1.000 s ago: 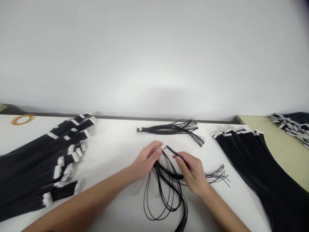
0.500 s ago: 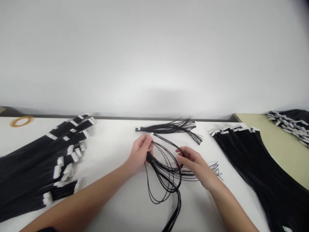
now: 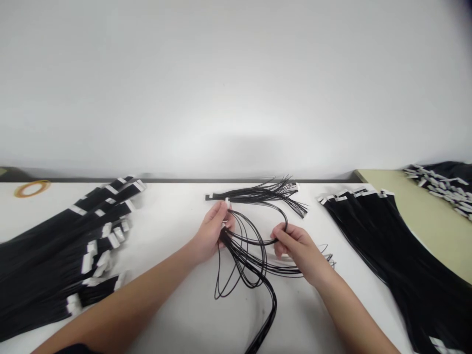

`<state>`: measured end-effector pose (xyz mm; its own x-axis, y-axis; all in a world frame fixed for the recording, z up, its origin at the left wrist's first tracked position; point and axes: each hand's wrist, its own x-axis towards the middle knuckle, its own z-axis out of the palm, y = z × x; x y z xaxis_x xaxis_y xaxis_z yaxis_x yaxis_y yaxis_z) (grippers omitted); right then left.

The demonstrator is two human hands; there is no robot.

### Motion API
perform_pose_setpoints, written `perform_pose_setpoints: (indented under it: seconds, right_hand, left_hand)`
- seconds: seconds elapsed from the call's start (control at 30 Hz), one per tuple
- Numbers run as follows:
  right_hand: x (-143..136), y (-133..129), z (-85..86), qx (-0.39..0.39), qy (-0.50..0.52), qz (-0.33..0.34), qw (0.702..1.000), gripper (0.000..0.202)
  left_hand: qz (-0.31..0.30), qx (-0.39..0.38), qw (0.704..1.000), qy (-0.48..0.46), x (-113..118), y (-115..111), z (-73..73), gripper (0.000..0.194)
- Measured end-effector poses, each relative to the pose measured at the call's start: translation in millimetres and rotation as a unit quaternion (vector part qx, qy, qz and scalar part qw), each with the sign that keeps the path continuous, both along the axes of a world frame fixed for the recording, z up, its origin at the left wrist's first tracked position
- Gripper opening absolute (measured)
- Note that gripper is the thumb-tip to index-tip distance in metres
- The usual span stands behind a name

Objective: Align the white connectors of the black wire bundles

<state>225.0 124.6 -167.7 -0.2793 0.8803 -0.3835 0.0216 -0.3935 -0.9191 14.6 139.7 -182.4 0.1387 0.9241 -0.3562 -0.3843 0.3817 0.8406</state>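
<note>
My left hand (image 3: 214, 231) is closed on the white-ended part of a bundle of thin black wires (image 3: 271, 295), in the middle of the view. Loops of these wires fan out rightward from it, and a thicker strand runs down to the lower edge. My right hand (image 3: 297, 246) pinches a few of the looped wires between thumb and fingers. Other wire ends pass behind this hand and show beyond it. Just behind both hands lies another black wire bundle (image 3: 250, 193), with a white label at its left end and loose tips at its right.
Black wire bundles with white ends (image 3: 40, 246) cover the left of the white table (image 3: 165, 231). More black bundles (image 3: 372, 226) lie on the right. A yellow ring-shaped coil (image 3: 32, 189) is at far left. Further bundles (image 3: 438, 189) rest on a yellowish surface (image 3: 409, 211). A pale wall stands behind.
My right hand has drawn a few wires apart from the rest, so their loop now spreads wider to the right. My left hand keeps its hold, nearly in place.
</note>
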Motion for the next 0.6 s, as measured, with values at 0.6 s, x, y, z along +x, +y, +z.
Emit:
perform_pose_setpoints:
  seconds: [0.6]
  right_hand:
    - [-15,-3,-6.5,0.018,0.11,-0.153,0.982,0.046]
  left_hand:
    - [-0.111,-0.028,0.993,-0.003,0,-2,0.8,0.035]
